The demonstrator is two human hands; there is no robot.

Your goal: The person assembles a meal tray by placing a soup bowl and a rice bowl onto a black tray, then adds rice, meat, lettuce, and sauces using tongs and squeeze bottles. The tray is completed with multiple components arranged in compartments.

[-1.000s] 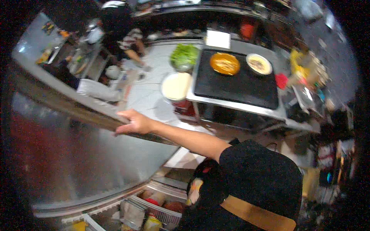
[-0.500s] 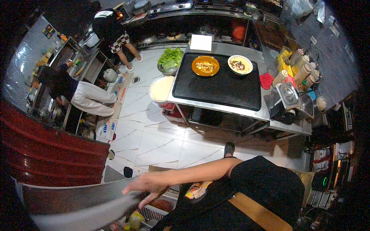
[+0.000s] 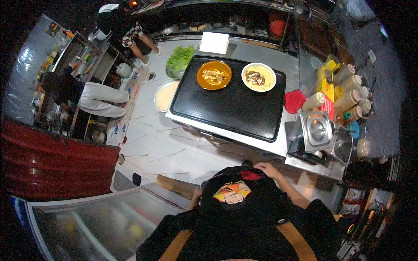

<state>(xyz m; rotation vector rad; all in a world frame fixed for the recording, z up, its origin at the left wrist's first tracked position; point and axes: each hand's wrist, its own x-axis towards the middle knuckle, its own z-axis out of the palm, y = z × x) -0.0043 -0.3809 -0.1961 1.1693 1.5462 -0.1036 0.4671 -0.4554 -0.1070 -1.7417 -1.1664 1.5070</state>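
Observation:
My right hand (image 3: 269,169) is at the front of my black apron (image 3: 217,213), by its upper right edge. Its fingers are partly hidden and blurred, so their grip is unclear. On the other side of the apron only a bit of my left forearm and wrist (image 3: 195,198) shows; the left fingers are behind the cloth. A patch of red (image 3: 251,175) lies at the apron's far edge, near the right hand. To my left is a chest freezer with its frosted glass lid (image 3: 113,222) down.
Ahead stands a steel table with a black tray (image 3: 226,117), holding a brown bowl (image 3: 214,75) and a white bowl (image 3: 258,77) of creamy food. Right are a red cloth (image 3: 295,101), squeeze bottles (image 3: 347,104) and steel containers (image 3: 317,130). Lettuce (image 3: 180,58) is left. Two people work farther left.
My right hand has left the freezer's lid and come back to the apron. The glass now covers the freezer opening, where goods showed before. My view has turned and moved nearer the table.

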